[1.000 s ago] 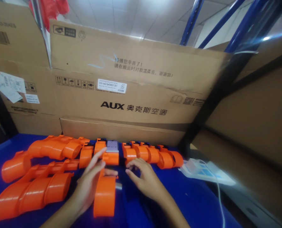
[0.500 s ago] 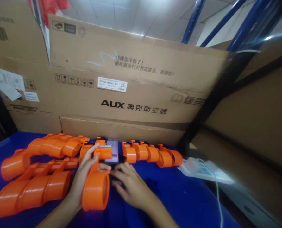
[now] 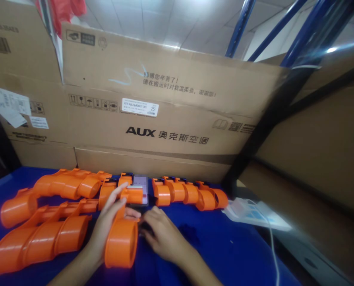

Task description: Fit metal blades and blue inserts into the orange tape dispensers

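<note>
My left hand (image 3: 103,224) is closed around an orange plastic part (image 3: 120,243), which has a wide ring at the bottom and a narrower piece at the top. The thumb and fingers grip its upper section, with fingertips showing at its right side. Close against that side is my right hand (image 3: 165,234), its fingers bent and drawn together. Something dark shows under those fingers, too hidden to name. Just behind the held part lies a phone (image 3: 140,182) with a lit screen, partly covered by it.
More orange ringed parts stand in a row (image 3: 177,192) at the back right, several with dark pieces on top. Others lie at the back left (image 3: 65,184) and front left (image 3: 39,242) of the blue surface (image 3: 224,246). A large cardboard box (image 3: 171,107) stands behind; a white cable (image 3: 273,246) hangs at right.
The right hand's fingers have drawn closer together and slightly down, uncovering the phone's lower edge. The orange part in the left hand has shifted a little down and right.
</note>
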